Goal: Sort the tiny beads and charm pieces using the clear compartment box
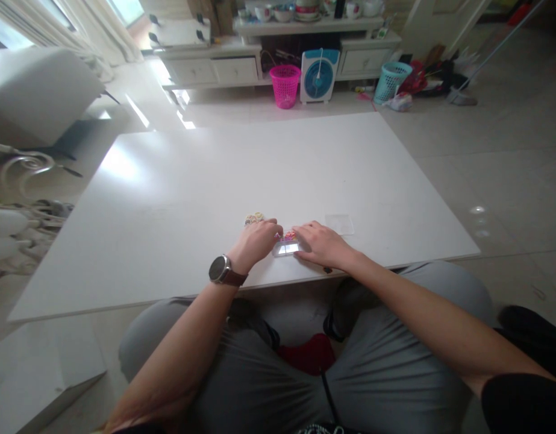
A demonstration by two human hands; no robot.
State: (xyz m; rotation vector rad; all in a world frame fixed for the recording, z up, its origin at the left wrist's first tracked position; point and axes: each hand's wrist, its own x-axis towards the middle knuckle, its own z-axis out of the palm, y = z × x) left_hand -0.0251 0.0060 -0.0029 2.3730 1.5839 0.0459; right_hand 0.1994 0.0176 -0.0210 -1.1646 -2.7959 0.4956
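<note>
A small clear plastic box (285,249) lies on the white table near its front edge. Small pink, orange and purple pieces (290,235) show at its far side, too small to name. My right hand (321,244) grips the box from the right, thumb at the near side and fingers at the far side. From the left, my left hand (258,240) reaches over the box's left end with fingertips drawn together; what they pinch, if anything, is hidden. Just beyond that hand is a cluster of small pale round pieces (254,218), partly covered.
A flat clear square piece (340,224) lies right of my right hand on the white table (205,175). A small dark object (327,270) sits at the front edge. Beyond the table stand a pink basket (285,87), a blue fan (318,77) and a light-blue basket (390,82).
</note>
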